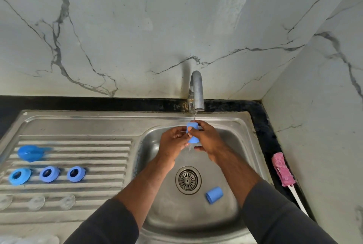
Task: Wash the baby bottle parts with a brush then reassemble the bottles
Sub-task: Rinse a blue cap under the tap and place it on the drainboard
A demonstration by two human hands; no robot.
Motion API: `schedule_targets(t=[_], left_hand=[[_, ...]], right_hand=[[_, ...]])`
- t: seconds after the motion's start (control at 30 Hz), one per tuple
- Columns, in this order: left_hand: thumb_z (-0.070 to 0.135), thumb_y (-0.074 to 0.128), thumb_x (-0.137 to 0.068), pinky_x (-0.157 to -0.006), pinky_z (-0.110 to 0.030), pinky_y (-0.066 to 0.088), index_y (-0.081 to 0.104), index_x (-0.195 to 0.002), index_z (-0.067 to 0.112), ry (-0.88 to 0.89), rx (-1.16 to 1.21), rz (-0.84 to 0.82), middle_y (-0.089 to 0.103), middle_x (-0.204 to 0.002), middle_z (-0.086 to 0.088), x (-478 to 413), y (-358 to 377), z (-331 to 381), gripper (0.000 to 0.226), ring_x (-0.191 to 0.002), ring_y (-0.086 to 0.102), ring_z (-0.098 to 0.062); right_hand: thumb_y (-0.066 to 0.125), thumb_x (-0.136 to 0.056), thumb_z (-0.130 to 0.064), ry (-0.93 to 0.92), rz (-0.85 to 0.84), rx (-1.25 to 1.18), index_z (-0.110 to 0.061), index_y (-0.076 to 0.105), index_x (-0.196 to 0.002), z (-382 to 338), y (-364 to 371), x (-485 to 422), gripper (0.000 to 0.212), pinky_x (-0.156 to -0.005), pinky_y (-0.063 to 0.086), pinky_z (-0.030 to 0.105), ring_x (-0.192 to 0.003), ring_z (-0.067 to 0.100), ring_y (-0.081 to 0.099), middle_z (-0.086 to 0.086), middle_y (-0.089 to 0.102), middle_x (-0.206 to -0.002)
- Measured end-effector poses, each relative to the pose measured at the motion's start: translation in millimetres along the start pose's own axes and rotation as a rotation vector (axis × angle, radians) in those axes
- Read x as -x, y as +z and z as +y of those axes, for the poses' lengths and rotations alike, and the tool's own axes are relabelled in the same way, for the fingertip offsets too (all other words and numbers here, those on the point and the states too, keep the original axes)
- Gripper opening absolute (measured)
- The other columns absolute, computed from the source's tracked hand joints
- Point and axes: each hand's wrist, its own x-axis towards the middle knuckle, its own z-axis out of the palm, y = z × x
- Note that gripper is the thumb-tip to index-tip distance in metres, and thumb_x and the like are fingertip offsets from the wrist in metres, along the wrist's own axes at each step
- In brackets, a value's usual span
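- The blue cap (192, 133) is held up in the sink (169, 210), directly under the tap (196, 90), so the thin stream runs over it and drains into the basin rather than onto the surface.
- Both hands share the cap. The right hand (208, 141) has its fingers clamped round the far side, and the left hand (172, 145) pinches the near side. This looks like a grip for turning and rubbing the cap under the water.
- A second cap (214, 195) lies on its side in the basin just beside the drain (188, 180). It is probably waiting for its own wash or rinse.
- The brush (282, 169) lies well apart on the right, along the edge by the wall. Neither hand is using it, so I judge this to be a rinse by hand rather than scrubbing.
- The drainboard (78, 145) carries parts laid out in rows, likely to drip dry and stay sorted for reassembly:
  - three collar rings (49, 174);
  - three clear teats (36, 202) nearer the person;
  - a blue dome-shaped piece (30, 153) further back.
- Reassembly does not appear to have begun, since the parts all lie separate.
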Motion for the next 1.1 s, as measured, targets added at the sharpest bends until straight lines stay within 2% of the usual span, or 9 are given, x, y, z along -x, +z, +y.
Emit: schedule_targets(t=[0.2, 0.3, 0.37, 0.53, 0.6, 0.7, 0.77, 0.87, 1.1], left_hand=[[0.000, 0.071, -0.088, -0.095, -0.040, 0.057, 0.070, -0.120, 0.005, -0.027, 0.026, -0.036, 0.076, -0.108, -0.011, -2, -9, 1, 0.032, -0.104, 0.072, -0.026], [0.011, 0.060, -0.099, -0.099, -0.046, 0.054, 0.068, -0.119, 0.003, -0.148, 0.165, -0.034, 0.075, -0.110, -0.015, -6, -15, 5, 0.023, -0.107, 0.071, -0.029], [0.018, 0.060, -0.100, -0.099, -0.046, 0.054, 0.067, -0.119, 0.004, -0.186, 0.191, -0.046, 0.075, -0.110, -0.015, -8, -13, 11, 0.025, -0.107, 0.071, -0.030], [0.010, 0.065, -0.096, -0.093, -0.041, 0.058, 0.064, -0.123, 0.000, -0.183, 0.194, -0.058, 0.074, -0.111, -0.018, -13, -7, 18, 0.029, -0.103, 0.073, -0.028], [0.005, 0.065, -0.095, -0.097, -0.043, 0.056, 0.062, -0.127, -0.001, -0.123, 0.165, -0.092, 0.072, -0.116, -0.018, -14, -5, 18, 0.033, -0.107, 0.071, -0.029], [-0.007, 0.064, -0.091, -0.096, -0.037, 0.056, 0.067, -0.123, 0.011, -0.030, 0.111, -0.148, 0.075, -0.113, -0.006, -11, 1, 20, 0.037, -0.108, 0.070, -0.022], [-0.013, 0.067, -0.086, -0.091, -0.032, 0.056, 0.068, -0.121, 0.017, 0.048, 0.021, -0.164, 0.075, -0.113, -0.003, -9, 5, 18, 0.046, -0.107, 0.070, -0.017], [-0.017, 0.070, -0.080, -0.095, -0.035, 0.055, 0.063, -0.131, 0.010, 0.110, -0.043, -0.149, 0.070, -0.125, -0.010, -10, 4, 11, 0.058, -0.115, 0.067, -0.019], [-0.002, 0.067, -0.090, -0.097, -0.039, 0.055, 0.068, -0.125, 0.008, 0.118, -0.091, -0.057, 0.074, -0.116, -0.008, -12, 1, 15, 0.037, -0.108, 0.070, -0.023]], right_hand=[[0.077, -0.087, -0.019, -0.119, 0.062, 0.158, -0.015, 0.067, -0.124, 0, -2, -3, 0.039, -0.079, 0.055, 0.029, -0.099, 0.018, 0.066, 0.002, 0.071, -0.112], [0.080, -0.084, -0.013, -0.175, 0.061, 0.226, -0.014, 0.067, -0.127, 2, 0, -5, 0.045, -0.096, 0.053, 0.034, -0.108, 0.017, 0.064, -0.003, 0.069, -0.116], [0.081, -0.081, -0.010, -0.200, 0.069, 0.236, -0.016, 0.067, -0.127, 3, 1, -4, 0.048, -0.096, 0.050, 0.029, -0.107, 0.012, 0.062, -0.007, 0.067, -0.113], [0.072, -0.082, 0.008, -0.184, 0.037, 0.034, -0.029, 0.071, -0.106, 0, 0, -2, 0.044, -0.091, 0.056, 0.029, -0.104, 0.014, 0.068, -0.009, 0.073, -0.104], [0.058, -0.084, 0.018, -0.122, 0.013, -0.191, -0.015, 0.073, -0.109, -1, -4, -1, 0.044, -0.091, 0.057, 0.036, -0.099, 0.020, 0.071, 0.005, 0.076, -0.103], [0.056, -0.092, 0.006, -0.050, 0.059, -0.558, 0.003, 0.072, -0.106, -4, -11, -3, 0.022, -0.086, 0.058, 0.038, -0.094, 0.027, 0.071, 0.018, 0.075, -0.103], [0.062, -0.094, -0.002, -0.049, 0.085, -0.609, 0.003, 0.069, -0.108, -3, -13, -4, 0.016, -0.081, 0.059, 0.036, -0.098, 0.029, 0.071, 0.020, 0.073, -0.107], [0.059, -0.093, 0.006, -0.039, 0.082, -0.629, 0.000, 0.064, -0.113, 0, -12, -6, 0.022, -0.075, 0.059, 0.033, -0.093, 0.028, 0.070, 0.019, 0.070, -0.109], [0.049, -0.095, 0.008, 0.022, -0.007, -0.669, -0.002, 0.065, -0.113, 4, -4, -3, 0.026, -0.078, 0.059, 0.032, -0.095, 0.027, 0.068, 0.020, 0.069, -0.113]])
